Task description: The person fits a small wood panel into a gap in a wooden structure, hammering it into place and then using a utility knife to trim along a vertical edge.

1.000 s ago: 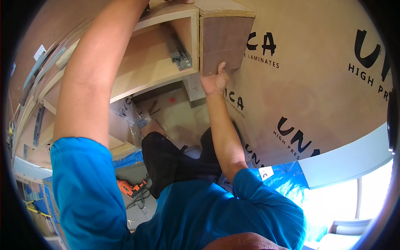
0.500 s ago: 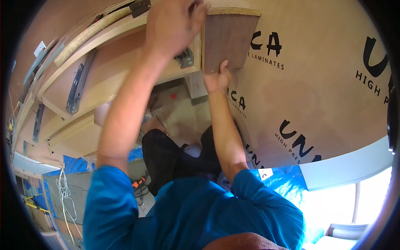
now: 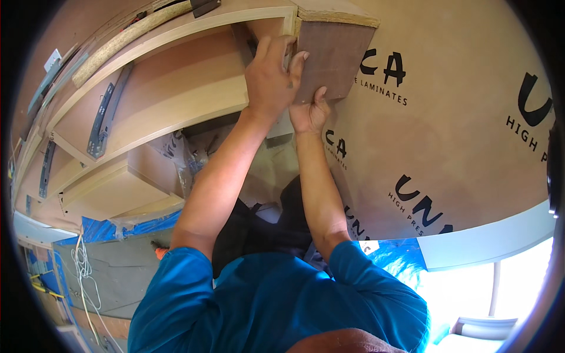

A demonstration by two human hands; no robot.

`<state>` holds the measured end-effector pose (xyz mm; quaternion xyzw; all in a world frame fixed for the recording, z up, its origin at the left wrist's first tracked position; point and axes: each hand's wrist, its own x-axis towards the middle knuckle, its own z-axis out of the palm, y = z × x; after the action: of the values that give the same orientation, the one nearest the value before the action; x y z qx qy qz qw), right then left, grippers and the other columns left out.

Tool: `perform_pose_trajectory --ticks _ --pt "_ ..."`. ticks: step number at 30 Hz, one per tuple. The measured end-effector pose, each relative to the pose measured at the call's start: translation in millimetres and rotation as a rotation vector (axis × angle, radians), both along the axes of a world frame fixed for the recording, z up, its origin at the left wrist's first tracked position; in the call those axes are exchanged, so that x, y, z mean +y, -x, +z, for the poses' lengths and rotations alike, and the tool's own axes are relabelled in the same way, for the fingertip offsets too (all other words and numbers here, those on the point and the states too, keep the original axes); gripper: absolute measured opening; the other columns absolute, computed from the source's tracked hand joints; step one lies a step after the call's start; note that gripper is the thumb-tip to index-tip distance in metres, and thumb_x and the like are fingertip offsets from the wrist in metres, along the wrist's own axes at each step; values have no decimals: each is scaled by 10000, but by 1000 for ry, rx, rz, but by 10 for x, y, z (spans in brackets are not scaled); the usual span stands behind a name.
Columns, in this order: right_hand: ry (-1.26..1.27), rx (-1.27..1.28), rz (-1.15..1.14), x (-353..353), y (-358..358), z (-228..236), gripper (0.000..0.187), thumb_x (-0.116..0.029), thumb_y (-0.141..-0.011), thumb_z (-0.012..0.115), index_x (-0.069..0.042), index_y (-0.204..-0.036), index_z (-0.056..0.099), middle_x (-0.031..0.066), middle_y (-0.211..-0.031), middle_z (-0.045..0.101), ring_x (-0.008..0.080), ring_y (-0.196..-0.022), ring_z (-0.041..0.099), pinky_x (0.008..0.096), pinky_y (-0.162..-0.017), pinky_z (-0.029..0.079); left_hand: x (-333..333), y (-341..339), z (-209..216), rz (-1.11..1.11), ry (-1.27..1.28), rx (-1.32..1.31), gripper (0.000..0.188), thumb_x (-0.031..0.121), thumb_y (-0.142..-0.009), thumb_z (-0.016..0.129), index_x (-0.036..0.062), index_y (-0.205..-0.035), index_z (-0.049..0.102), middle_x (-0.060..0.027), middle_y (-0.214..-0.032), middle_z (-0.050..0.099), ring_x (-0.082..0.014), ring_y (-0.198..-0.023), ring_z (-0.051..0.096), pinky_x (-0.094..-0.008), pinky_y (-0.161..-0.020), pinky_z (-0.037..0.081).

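Note:
A dark brown wooden panel (image 3: 335, 56) with a raw chipboard top edge (image 3: 338, 19) stands upright against the end of the light wooden cabinet frame (image 3: 182, 126). My right hand (image 3: 309, 116) grips its bottom edge, thumb on the face and the other fingers mostly hidden behind. My left hand (image 3: 272, 76) is at the seam between frame and panel, fingers curled and thumb near the panel's left edge. Whatever lies between those fingers is hidden.
Metal drawer slides (image 3: 105, 117) are fixed inside the cabinet. A large printed laminate sheet (image 3: 447, 135) rises along the right. Blue plastic sheeting (image 3: 391, 265) lies below it; loose cable (image 3: 84, 265) hangs at lower left. A dark block (image 3: 205, 7) rests on the cabinet top.
My left hand has come down from above the cabinet's top edge to the seam beside the panel. The right hand keeps its grip. The view has shifted slightly.

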<state>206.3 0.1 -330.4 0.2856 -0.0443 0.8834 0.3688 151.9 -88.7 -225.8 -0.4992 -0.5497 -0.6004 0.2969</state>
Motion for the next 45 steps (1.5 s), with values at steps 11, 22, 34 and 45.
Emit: perform_pose_trajectory --ticks 11,22,34,45 --pt "-287 -341 -300 57 -190 -92 730 -309 -962 705 -76 -1555 347 103 -1553 461 290 -1440 432 495 -1200 365 76 -16 34 -117 -50 -112 167 104 -885 780 20 -1001 693 -68 -831 563 -161 -698 557 -290 -621 479" --pt "-234 -834 -403 60 -444 -76 474 -351 -966 743 -45 -1294 592 84 -1190 673 225 -1000 664 484 -857 574 108 -5 20 -114 -50 -80 162 87 -879 785 20 -992 691 -68 -839 540 -164 -696 527 -301 -600 446" --pt "-163 -805 -458 -41 -379 -27 428 -284 -986 720 -43 -1297 553 116 -1236 656 258 -994 691 494 -823 595 128 63 -59 -157 -98 -58 182 104 -885 795 19 -1018 704 -44 -851 536 -146 -752 512 -285 -668 441" --pt "-224 -780 -426 79 -374 -113 511 -275 -993 703 -78 -1412 486 105 -1367 609 276 -1195 627 548 -972 566 159 67 -74 -161 -107 -83 196 107 -880 797 28 -1022 689 -38 -867 495 -133 -737 483 -266 -611 426"
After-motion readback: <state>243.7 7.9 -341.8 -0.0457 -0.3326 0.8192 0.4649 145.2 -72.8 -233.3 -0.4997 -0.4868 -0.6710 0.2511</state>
